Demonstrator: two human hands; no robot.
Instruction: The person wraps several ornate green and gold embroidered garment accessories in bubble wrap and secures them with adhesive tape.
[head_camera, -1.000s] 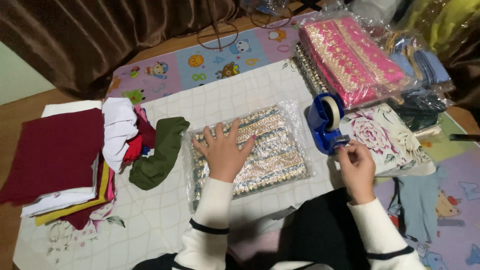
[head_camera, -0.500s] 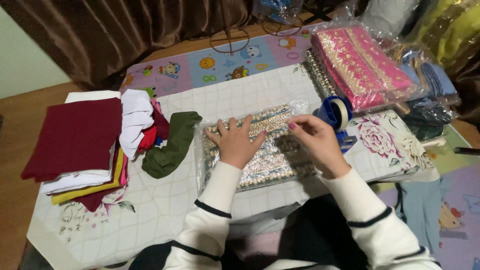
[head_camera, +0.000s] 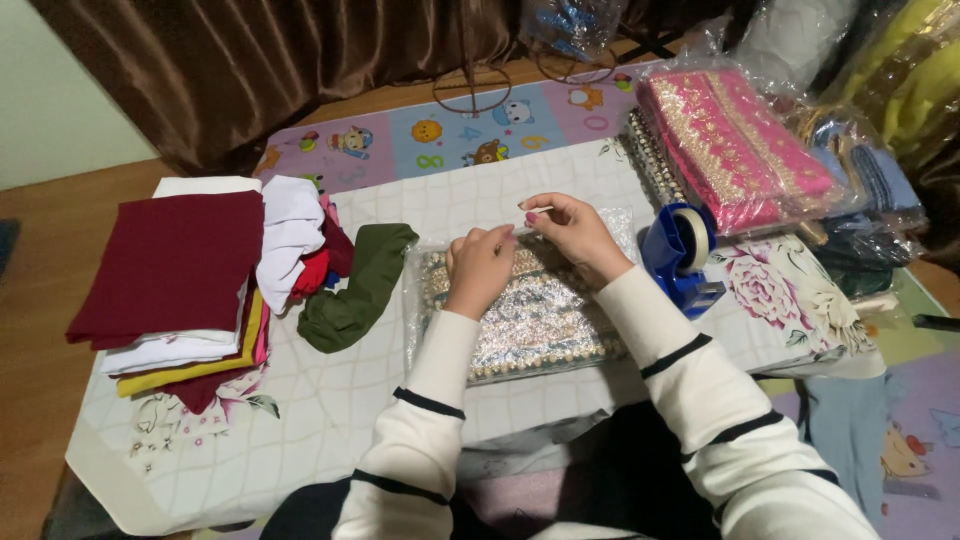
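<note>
Hands meet at the centre of my frame, both on the top edge of a clear plastic packet of silver-and-gold beaded trim (head_camera: 530, 320) that lies flat on the white quilted cloth (head_camera: 330, 400). My left hand (head_camera: 480, 268) is curled, fingers bent down and pressing the packet's upper edge. My right hand (head_camera: 572, 228) sits just right of it, thumb and forefinger pinched on a small strip of tape (head_camera: 538, 211); the other fingers are folded loosely.

Just right of the packet, touching nothing I hold, stands a blue tape dispenser (head_camera: 682, 255) with its roll upright. Beyond it, in the upper right of the frame, lies a bagged pink fabric with gold borders (head_camera: 735, 145), and below that a floral-printed cloth (head_camera: 790, 300).

At the left of the frame sits a stack of folded fabrics (head_camera: 175, 290), dark red on top with white and yellow layers beneath. Beside it lies a crumpled white and red bundle (head_camera: 300, 245), then an olive green rolled cloth (head_camera: 355, 285) near the packet's left edge. A brown curtain (head_camera: 300, 60) hangs across the top.
</note>
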